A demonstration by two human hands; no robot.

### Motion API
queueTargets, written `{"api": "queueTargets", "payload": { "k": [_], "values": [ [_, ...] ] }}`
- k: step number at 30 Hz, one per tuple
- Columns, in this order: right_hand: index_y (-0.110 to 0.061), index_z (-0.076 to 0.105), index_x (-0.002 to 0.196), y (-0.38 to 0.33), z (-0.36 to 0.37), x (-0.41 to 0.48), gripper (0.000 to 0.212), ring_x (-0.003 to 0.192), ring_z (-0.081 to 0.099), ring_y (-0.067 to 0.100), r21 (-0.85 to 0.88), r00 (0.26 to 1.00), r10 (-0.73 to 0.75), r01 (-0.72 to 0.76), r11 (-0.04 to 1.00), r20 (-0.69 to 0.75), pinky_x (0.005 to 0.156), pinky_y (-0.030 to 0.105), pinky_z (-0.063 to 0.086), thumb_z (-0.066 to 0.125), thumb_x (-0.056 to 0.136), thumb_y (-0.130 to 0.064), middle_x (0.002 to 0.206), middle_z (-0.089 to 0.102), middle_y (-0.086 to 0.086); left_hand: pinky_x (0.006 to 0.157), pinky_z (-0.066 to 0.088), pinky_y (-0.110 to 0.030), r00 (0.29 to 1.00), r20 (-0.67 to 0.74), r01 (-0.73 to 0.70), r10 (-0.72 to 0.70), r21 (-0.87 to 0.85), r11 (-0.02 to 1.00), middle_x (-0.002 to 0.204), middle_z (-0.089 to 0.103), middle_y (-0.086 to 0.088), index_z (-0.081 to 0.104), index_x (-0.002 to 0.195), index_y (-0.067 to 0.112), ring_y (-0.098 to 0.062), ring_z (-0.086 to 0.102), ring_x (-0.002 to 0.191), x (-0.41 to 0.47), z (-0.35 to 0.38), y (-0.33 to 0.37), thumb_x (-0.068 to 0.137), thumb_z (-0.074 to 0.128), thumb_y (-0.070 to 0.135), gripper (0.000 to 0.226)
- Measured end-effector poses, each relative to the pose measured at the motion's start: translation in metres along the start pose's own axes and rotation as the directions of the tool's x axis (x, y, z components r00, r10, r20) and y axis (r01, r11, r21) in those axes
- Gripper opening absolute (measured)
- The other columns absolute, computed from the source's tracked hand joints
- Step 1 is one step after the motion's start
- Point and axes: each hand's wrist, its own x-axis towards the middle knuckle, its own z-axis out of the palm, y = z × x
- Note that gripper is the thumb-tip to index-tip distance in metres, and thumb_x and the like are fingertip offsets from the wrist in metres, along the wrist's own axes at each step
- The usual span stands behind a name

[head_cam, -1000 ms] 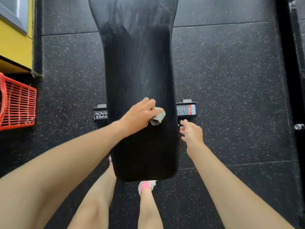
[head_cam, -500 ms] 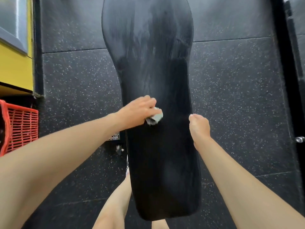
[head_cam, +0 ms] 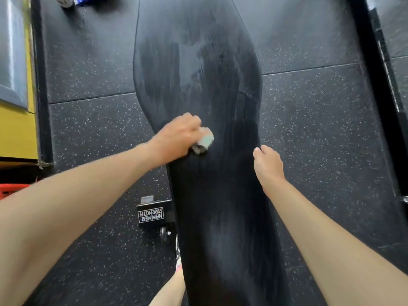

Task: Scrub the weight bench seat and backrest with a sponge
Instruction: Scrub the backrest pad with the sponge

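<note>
The long black bench pad (head_cam: 220, 217) runs up the middle of the view, with pale wet streaks across its far half (head_cam: 187, 62). My left hand (head_cam: 176, 138) grips a pale green sponge (head_cam: 204, 141) and presses it on the pad near the left of centre. My right hand (head_cam: 268, 164) sits on the pad's right edge. Its thumb lies on top and its fingers bend down over the side.
Black speckled rubber floor (head_cam: 320, 129) lies on both sides. The bench's base foot with a "Hammer Strength" label (head_cam: 152, 214) and a small wheel stands at lower left. A yellow wall (head_cam: 15, 129) and a red basket (head_cam: 11, 191) are at the left, and a black frame post (head_cam: 375, 85) at the right.
Both hands and the sponge have moved farther up the pad. The right hand has come from beside the pad onto its right edge. More of the streaked far half is in view.
</note>
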Motion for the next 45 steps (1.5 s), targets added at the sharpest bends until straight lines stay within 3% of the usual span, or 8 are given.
{"api": "queueTargets", "payload": {
  "k": [4,8,11,17,24,31,40,45],
  "values": [
    [-0.024,0.047,0.076,-0.005,-0.003,0.003,0.026,0.097,0.039,0.022,-0.01,1.0,0.011,-0.011,1.0,0.017,0.084,0.032,0.029,0.034,0.098,-0.02,0.086,0.048,-0.007,0.062,0.041,-0.041,0.665,-0.136,0.699,-0.735,-0.234,0.676,0.088,0.048,-0.016,0.065,0.099,0.007,-0.033,0.043,0.08,0.035,-0.001,-0.01,0.067,0.049,-0.014,0.041],
    [-0.004,0.046,0.137,-0.013,-0.012,0.004,0.041,0.131,0.04,0.028,-0.028,0.999,0.021,-0.02,0.999,0.03,0.105,0.033,0.031,0.033,0.1,-0.012,0.143,0.046,0.01,0.058,0.046,-0.036,0.986,-0.043,0.157,-0.161,-0.084,0.984,0.086,0.051,-0.011,0.062,0.103,0.002,-0.024,0.04,0.078,0.043,0.014,0.043,0.059,0.057,-0.015,0.048],
    [-0.006,0.053,0.133,-0.014,-0.02,0.013,0.04,0.127,0.045,0.027,-0.019,0.999,0.022,-0.021,1.0,0.041,0.102,0.032,0.034,0.037,0.096,-0.006,0.139,0.051,0.01,0.065,0.046,-0.034,0.938,0.112,-0.329,0.328,-0.018,0.944,0.089,0.052,-0.009,0.061,0.11,0.006,-0.023,0.043,0.076,0.064,0.002,0.015,0.066,0.054,-0.01,0.047],
    [-0.01,0.066,0.121,-0.005,-0.026,0.03,0.036,0.113,0.055,0.019,0.111,0.998,0.052,-0.057,0.992,0.047,0.085,0.019,0.038,0.044,0.092,-0.004,0.125,0.063,0.003,0.067,0.039,-0.035,0.81,-0.042,0.576,-0.585,-0.125,0.808,0.096,0.047,-0.015,0.061,0.104,0.003,-0.032,0.042,0.088,0.138,0.004,-0.003,0.071,0.047,-0.017,0.041],
    [-0.015,0.072,0.11,-0.005,-0.026,0.037,0.039,0.107,0.057,0.023,0.168,0.991,0.124,-0.129,0.977,0.042,0.089,0.032,0.048,0.043,0.089,0.002,0.116,0.066,0.003,0.063,0.043,-0.033,0.899,0.136,-0.437,0.417,0.186,0.88,0.088,0.053,-0.006,0.061,0.104,0.007,-0.023,0.046,0.074,0.136,0.012,0.028,0.075,0.04,-0.002,0.037],
    [-0.013,0.072,0.106,-0.008,-0.029,0.037,0.044,0.095,0.061,0.022,0.243,0.975,0.202,-0.217,0.945,0.088,0.072,0.027,0.051,0.037,0.089,0.007,0.104,0.069,0.006,0.062,0.031,-0.033,0.952,0.023,0.305,-0.304,-0.045,0.951,0.095,0.052,-0.014,0.059,0.093,0.003,-0.031,0.045,0.086,0.177,0.01,0.027,0.07,0.053,-0.008,0.026],
    [-0.006,0.06,0.118,-0.01,-0.034,0.039,0.03,0.096,0.065,0.03,0.498,0.917,0.378,-0.39,0.774,0.131,0.091,0.042,0.052,0.039,0.097,-0.002,0.103,0.063,0.016,0.065,0.039,-0.027,0.814,0.189,-0.561,0.549,0.012,0.827,0.086,0.05,0.001,0.063,0.098,0.015,-0.017,0.041,0.074,0.103,0.019,0.068,0.072,0.061,0.011,0.026],
    [-0.013,0.062,0.08,-0.033,-0.022,0.047,0.018,0.083,0.055,0.027,0.341,0.971,0.238,-0.235,0.91,0.032,0.07,0.037,0.047,0.047,0.09,-0.011,0.078,0.055,0.002,0.059,0.039,-0.038,0.999,-0.041,0.039,-0.035,0.082,0.996,0.088,0.053,-0.013,0.065,0.103,0.009,-0.033,0.047,0.075,0.165,0.004,-0.039,0.062,0.061,-0.01,0.046]
  ]
}}
